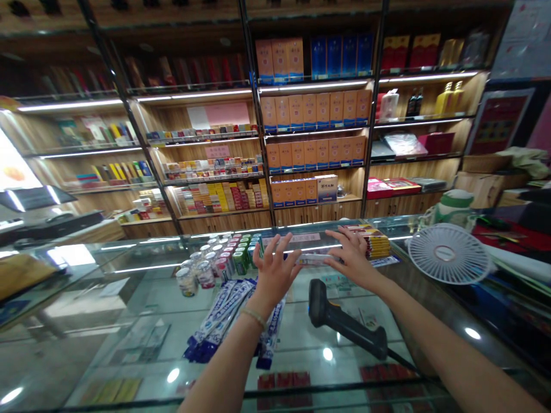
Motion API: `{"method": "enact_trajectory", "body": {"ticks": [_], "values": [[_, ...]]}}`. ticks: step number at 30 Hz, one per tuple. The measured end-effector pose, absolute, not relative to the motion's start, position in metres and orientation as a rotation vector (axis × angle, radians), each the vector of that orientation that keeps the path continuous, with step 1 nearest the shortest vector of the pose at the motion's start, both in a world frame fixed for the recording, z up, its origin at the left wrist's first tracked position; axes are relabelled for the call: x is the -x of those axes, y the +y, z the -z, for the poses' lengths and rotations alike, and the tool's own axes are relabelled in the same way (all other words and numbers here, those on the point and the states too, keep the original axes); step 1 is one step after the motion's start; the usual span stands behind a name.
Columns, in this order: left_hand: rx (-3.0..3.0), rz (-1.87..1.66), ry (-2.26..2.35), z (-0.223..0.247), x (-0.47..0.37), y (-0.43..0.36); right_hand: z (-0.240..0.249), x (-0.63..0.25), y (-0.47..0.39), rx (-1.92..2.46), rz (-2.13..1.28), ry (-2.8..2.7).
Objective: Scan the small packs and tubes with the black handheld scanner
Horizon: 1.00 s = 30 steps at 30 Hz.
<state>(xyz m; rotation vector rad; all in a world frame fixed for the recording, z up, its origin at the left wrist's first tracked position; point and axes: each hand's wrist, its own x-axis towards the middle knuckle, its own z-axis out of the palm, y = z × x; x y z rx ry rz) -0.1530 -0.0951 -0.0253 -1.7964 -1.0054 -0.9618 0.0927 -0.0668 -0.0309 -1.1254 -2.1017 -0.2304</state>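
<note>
Over a glass counter, my left hand (275,272) has its fingers spread, near the left end of a thin pale packet (316,259). At that packet's right end is my right hand (352,258), fingers also apart; whether either hand touches it is unclear. Several blue-and-white long packets (228,312) lie partly under my left forearm. Rows of small cans and jars (224,258) stand left of my left hand. Beyond my right hand sits a stack of yellow packets (376,242). A black barcode scanner (344,324) lies below my hands, its cable running right.
A white round fan (447,254) and a green-and-white jug (454,207) stand on the right. The glass counter (150,344) has goods inside it. Behind it, shelves hold orange boxes (316,154) and blue boxes (342,55).
</note>
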Motion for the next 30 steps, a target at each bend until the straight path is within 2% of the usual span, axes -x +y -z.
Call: {"method": "enact_trajectory", "body": {"ticks": [19, 30], "values": [[1.927, 0.967, -1.194, 0.023, 0.158, -0.099, 0.038, -0.103, -0.059, 1.203, 0.395, -2.004], [1.972, 0.985, -1.241, 0.022, 0.156, -0.099, -0.004, -0.1, -0.104, 1.236, 0.526, -2.089]]}}
